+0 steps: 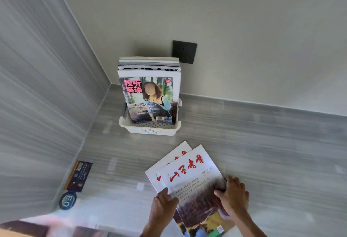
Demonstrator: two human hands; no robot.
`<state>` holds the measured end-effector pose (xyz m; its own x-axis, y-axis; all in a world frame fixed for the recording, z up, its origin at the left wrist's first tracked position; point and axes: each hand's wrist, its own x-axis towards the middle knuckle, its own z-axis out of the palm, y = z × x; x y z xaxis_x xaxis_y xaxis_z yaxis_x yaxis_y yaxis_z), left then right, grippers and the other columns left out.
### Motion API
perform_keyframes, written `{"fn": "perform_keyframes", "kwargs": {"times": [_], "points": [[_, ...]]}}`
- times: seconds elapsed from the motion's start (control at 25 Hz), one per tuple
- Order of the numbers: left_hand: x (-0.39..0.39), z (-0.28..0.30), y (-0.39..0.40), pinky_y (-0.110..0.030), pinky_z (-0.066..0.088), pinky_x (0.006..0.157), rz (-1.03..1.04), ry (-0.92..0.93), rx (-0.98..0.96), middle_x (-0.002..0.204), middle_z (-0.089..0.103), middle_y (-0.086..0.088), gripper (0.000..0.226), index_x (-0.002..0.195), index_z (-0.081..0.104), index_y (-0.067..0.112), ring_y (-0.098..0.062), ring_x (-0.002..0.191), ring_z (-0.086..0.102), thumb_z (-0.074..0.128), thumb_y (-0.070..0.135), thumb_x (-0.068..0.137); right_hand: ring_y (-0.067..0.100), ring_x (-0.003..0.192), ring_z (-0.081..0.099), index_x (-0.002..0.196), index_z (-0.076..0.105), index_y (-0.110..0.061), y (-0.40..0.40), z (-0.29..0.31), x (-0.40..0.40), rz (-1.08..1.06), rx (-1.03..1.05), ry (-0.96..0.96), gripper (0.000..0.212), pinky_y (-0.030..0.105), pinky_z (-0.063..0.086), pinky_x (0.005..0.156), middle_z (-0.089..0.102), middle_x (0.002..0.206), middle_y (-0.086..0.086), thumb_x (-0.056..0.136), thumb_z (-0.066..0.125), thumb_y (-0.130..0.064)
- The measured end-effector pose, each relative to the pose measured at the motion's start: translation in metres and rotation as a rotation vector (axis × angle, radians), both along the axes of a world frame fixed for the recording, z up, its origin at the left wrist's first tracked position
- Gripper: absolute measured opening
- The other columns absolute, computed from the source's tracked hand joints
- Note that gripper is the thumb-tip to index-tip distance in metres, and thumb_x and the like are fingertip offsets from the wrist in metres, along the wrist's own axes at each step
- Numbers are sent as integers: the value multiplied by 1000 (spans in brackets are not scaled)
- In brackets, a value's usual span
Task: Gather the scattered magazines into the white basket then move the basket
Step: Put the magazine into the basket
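While both hands grip them, two overlapping magazines (189, 176) lie on the grey floor (262, 152): left hand (163, 206) pinching the left edge, right hand (233, 197) clasping the right. Beyond, the white basket (150, 128) stands near the wall corner, holding upright magazines (149, 90).

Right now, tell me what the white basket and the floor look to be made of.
White basket: apparently moulded plastic, matte, judging by the regular perforated walls and rolled rim. Floor: looks like grey streaked tile or stone-look laminate with a slight sheen; faint reflections show, but motion blur leaves it open.
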<state>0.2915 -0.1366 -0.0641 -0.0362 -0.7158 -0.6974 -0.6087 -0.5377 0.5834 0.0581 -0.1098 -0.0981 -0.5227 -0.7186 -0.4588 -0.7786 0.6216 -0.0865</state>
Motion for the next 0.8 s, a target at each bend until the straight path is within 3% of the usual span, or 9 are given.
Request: {"fn": "perform_keyframes", "kwargs": {"times": [0.16,0.24,0.32,0.4,0.48,0.56,0.64,0.72,0.8], "points": [[-6,2,-1,-29,45,72,310,67,102,83,69,-1,60,129,53,12,-27,89,63,70,20,73,31,81,62,75,52,-16,-7,7,-13,-161,-178,-313,22,37,46,67,63,83,10,77,71,-27],[-5,-1,-5,-32,47,77,455,233,128,85,69,-9,79,130,47,9,-29,89,63,77,11,57,29,75,62,71,50,-18,-10,11,-19,-264,-161,-433,22,35,45,65,63,74,5,74,72,-20],[-14,0,-3,-32,50,71,477,292,127,92,69,-17,61,117,53,7,-24,85,62,73,3,60,25,79,64,80,58,-19,-11,14,-21,-389,-164,-536,16,29,46,62,68,83,4,73,72,-14],[-29,-1,4,-20,52,62,324,208,22,104,68,-16,29,102,62,18,-12,84,61,64,-3,82,22,83,66,88,65,-20,-11,10,-22,-373,-145,-591,19,27,49,65,71,89,1,71,69,-12],[-43,1,7,-8,50,54,275,161,-174,106,71,-11,35,89,61,30,-4,80,63,54,-4,88,18,80,69,82,72,-24,-7,12,-25,-335,-138,-638,20,29,52,68,75,80,-4,66,69,-13],[-47,14,-4,-4,46,58,249,191,-359,88,76,6,46,81,66,39,3,71,64,53,-5,86,16,66,69,68,75,-25,-7,21,-29,-362,-178,-713,18,30,52,62,73,64,-6,59,70,-10],[-42,37,-21,-11,48,64,246,286,-494,77,75,16,53,82,70,38,6,69,62,55,-12,84,15,54,63,69,75,-18,-14,34,-36,-467,-293,-810,20,27,44,50,69,56,-5,63,70,0],[-32,72,-38,-27,55,74,253,434,-537,83,77,3,44,92,72,25,-9,79,68,55,-15,87,9,52,58,89,72,-16,-30,56,-39,-532,-406,-930,24,23,39,47,72,68,-6,71,73,-1],[-19,109,-53,-36,56,81,207,622,-529,97,77,-12,26,101,73,15,-21,90,70,57,-1,89,7,65,62,107,66,-27,-54,87,-36,-398,-497,-1060,38,26,42,54,75,92,-15,73,74,-11]]}}
